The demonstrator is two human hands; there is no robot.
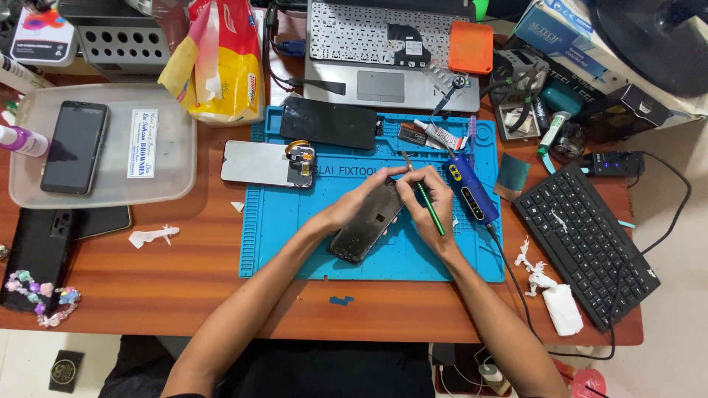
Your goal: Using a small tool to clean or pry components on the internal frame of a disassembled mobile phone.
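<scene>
Blue mat [295, 243] | L hand [361, 203] grips phone [366, 228] | R hand [428, 195] grips green tool [430, 210] | keyboard [582, 243] nearby

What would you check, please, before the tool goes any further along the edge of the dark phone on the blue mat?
1. Phone steadied: left hand grips the dark phone at its upper part. Ok.
2. Tool grip: right hand holds the green-handled tool like a pen. Ok.
3. Tip placement: it meets the phone's top corner, but the fingers hide the contact. Cannot tell.
4. Phone fully on the blue mat: yes, lying at a slant. Ok.
5. Room by the right hand: the blue pen-shaped tool and its cable lie close beside it. Not ok.
</scene>
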